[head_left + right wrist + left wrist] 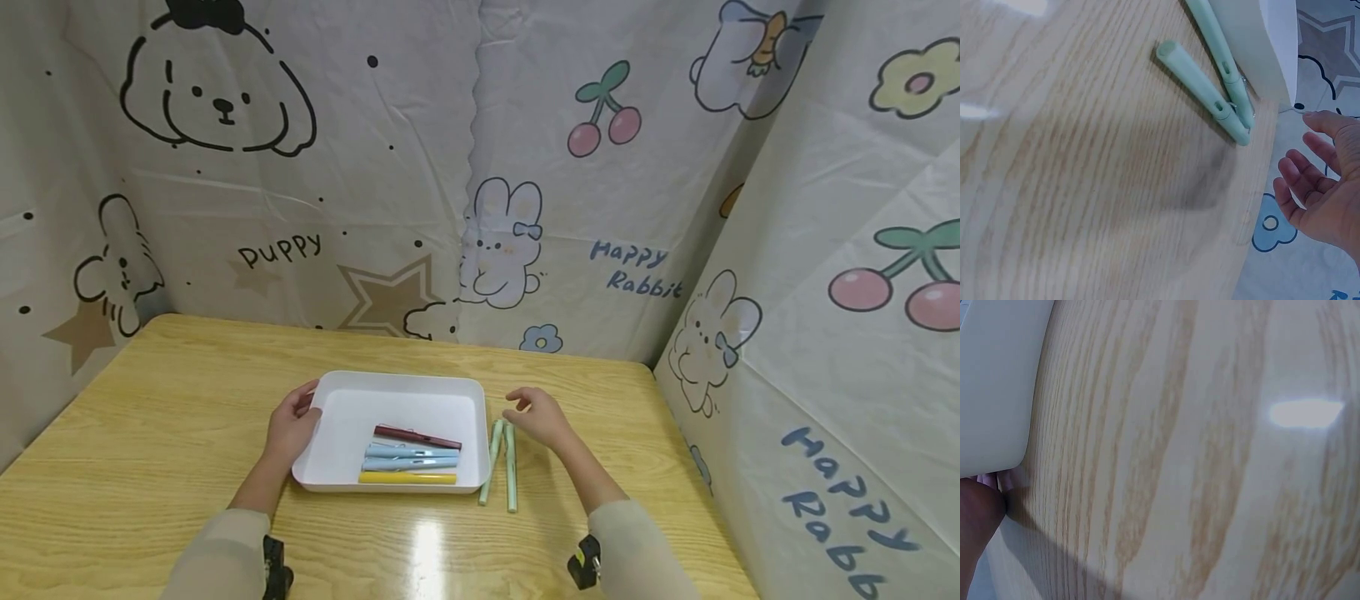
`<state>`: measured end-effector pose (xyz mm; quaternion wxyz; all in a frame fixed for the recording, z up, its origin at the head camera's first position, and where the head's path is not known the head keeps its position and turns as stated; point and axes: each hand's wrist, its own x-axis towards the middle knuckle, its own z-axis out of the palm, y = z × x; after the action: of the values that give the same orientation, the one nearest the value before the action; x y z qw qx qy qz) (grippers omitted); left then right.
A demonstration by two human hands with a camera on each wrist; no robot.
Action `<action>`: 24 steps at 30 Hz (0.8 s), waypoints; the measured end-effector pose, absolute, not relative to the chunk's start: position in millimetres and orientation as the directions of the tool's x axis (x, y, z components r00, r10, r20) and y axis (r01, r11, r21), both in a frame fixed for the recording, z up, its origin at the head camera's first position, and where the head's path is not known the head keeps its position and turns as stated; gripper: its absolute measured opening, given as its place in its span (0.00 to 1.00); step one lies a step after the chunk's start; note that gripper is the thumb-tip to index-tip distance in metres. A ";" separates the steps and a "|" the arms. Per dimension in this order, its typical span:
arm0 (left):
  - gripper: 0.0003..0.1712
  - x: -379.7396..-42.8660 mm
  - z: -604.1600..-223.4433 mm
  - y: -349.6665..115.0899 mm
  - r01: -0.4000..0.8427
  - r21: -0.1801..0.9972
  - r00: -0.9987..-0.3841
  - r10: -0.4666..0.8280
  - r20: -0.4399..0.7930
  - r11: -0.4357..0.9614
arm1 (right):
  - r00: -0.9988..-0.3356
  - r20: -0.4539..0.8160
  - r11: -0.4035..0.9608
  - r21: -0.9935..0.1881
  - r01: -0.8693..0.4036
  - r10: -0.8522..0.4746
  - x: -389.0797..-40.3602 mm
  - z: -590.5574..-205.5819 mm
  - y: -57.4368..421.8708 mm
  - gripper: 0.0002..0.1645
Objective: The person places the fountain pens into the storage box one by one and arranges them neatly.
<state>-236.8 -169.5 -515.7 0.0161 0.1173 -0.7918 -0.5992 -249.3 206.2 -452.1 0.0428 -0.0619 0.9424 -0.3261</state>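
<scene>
My left hand point(291, 429) grips the left end of a white tray point(337, 429), its thumb at the rim. In the tray's right half lie a maroon pen point(417, 437), two light blue pens point(412, 463) and a yellow pen point(407, 477), roughly parallel. Two light green pens point(1200, 87) rest on the table just outside the tray's right wall, their far ends close together. Over those far ends hovers my right hand point(538, 417), fingers loosely bent and holding nothing. In the left wrist view, only part of the left hand point(979, 509) shows beside the tray corner.
The wood-grain table point(187, 417) carries the tray near its middle. A printed cloth point(360, 192) hangs behind the table's back edge, and another stretch of cloth point(825, 375) stands along the right side. Light glares off the tabletop in front of the tray.
</scene>
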 end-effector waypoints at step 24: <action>0.30 -238.0 -516.8 -169.7 -0.167 0.953 -0.971 -0.211 -0.114 0.252 | -0.995 -0.084 0.814 -0.581 0.006 -0.052 -228.8 -486.7 216.6 0.27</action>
<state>-238.0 -169.7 -516.8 0.0185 0.1193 -0.7911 -0.5996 -228.8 216.6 -486.7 0.0481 -0.0120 0.9511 -0.3050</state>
